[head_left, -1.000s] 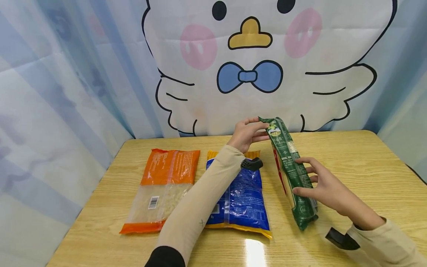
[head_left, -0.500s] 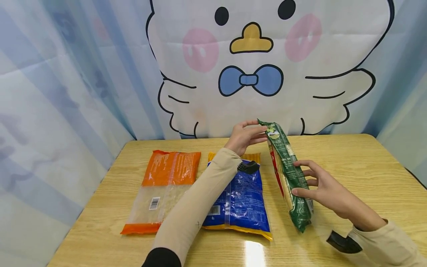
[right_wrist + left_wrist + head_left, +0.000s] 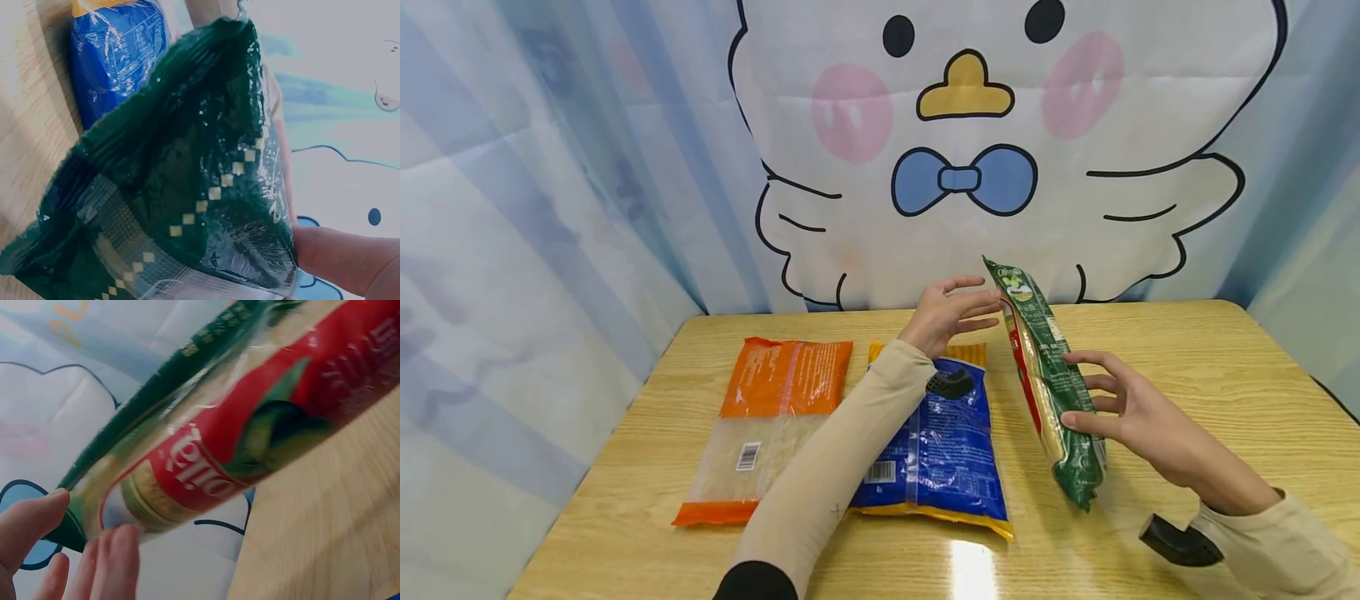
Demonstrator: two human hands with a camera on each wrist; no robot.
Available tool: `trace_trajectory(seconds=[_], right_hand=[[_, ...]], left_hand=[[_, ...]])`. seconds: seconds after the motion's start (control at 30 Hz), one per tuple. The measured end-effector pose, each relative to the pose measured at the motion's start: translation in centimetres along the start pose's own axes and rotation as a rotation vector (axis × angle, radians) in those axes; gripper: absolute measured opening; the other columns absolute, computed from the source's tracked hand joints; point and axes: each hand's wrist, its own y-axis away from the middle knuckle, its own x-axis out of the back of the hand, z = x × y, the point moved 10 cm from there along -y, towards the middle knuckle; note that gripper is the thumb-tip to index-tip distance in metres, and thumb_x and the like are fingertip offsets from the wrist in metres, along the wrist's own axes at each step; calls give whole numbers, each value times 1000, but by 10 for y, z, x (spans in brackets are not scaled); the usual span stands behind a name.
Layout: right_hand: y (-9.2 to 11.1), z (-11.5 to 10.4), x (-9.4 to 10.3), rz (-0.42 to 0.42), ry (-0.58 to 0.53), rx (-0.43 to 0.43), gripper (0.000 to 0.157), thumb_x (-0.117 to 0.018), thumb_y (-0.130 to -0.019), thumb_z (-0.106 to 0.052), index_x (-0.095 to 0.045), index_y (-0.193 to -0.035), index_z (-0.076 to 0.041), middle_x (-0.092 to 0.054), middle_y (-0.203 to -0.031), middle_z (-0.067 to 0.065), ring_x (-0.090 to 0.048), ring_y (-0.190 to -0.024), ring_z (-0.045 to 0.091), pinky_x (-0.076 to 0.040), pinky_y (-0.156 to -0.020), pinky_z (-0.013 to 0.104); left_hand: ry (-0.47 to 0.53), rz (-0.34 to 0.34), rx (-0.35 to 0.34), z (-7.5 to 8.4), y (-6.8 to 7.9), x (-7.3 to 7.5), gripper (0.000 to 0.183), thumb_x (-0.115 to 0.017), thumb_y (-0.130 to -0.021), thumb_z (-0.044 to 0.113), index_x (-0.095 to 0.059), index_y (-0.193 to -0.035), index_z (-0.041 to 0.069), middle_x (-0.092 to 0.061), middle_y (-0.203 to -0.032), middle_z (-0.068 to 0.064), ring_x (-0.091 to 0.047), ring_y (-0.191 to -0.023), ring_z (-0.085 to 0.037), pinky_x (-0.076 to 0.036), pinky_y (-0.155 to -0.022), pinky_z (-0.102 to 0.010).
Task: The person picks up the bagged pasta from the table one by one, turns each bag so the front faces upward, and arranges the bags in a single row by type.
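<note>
Item: one green-and-red plastic packet (image 3: 1051, 379), lettered "Olivoilà"; it is slanting over the right half of the wooden table (image 3: 1210, 367), its narrow green side facing up, its far end leaning left; whether its near end is touching the wood, I cannot tell.

Right hand (image 3: 1138, 421): mine, clamping the packet from the right, thumb pressing on the near part, fingers lying farther along.

Left hand (image 3: 950, 315): mine, reaching to the packet's far end, fingers extending loosely and standing apart from the thumb; which fingertips are touching the plastic, I cannot tell.

Item: one blue packet (image 3: 951, 454) with yellow ends, lying flat just left of the green one, my beige left sleeve (image 3: 846, 454) passing over it.

Item: one orange-and-clear packet (image 3: 767, 429), lying flat at the left, the sleeve hiding its near right corner.

Backdrop: one pale blue curtain (image 3: 587, 167), hanging beyond the table's far edge and showing a white cartoon figure (image 3: 962, 250) wearing a blue bow tie (image 3: 961, 179)
</note>
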Motion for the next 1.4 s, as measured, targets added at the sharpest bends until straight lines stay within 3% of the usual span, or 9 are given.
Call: trace_trajectory(seconds=[0.23,0.43,0.73,0.93,1.17,1.4], right_hand=[[-3,-2,3,2,-36,3,76,-68,-96,-19,-21,-155,-11,-29,-152,31,-46,-127,51,-55,-88,48],[-4,-2,2,-6,-61,-1,76,-68,-96,-19,-21,-155,-12,-33,-151,30,-50,-126,46,-56,-88,43],[-5,-1,1,-11,-75,-9,76,-67,-97,-20,-19,-156,-13,-30,-152,32,-47,-128,49,-56,-90,48],[-6,0,-1,-15,-78,-10,75,-66,-97,-19,-19,-156,-13,-32,-151,32,-49,-127,47,-56,-89,46],[-5,3,1,-13,-72,-15,74,-67,-97,-21,-21,-155,-15,-34,-150,30,-53,-124,44,-57,-88,41],[-5,0,0,-13,-69,-3,74,-66,-97,-21,-21,-155,-13,-33,-150,32,-50,-127,48,-57,-88,43]], left_hand=[[-53,-64,41,-11,6,-7,49,-72,-91,9,-54,-136,0,-71,-115,-17,-69,-108,-34,-55,-94,-49],[-69,-94,70,-20,9,-13,44,-70,-93,10,-57,-135,3,-71,-116,-19,-69,-107,-37,-54,-95,-49],[-39,-110,143,-35,11,-15,48,-71,-93,16,-55,-138,6,-72,-115,-15,-69,-108,-34,-54,-97,-47],[-35,-107,146,-37,12,-14,49,-71,-94,16,-55,-138,5,-72,-115,-14,-69,-109,-34,-51,-100,-50],[-32,-125,141,-40,11,-18,49,-68,-95,15,-53,-140,4,-71,-118,-15,-67,-112,-36,-56,-94,-44],[-39,-123,176,-46,10,-18,60,-69,-95,19,-44,-147,4,-70,-118,-11,-68,-112,-32,-56,-95,-43]])
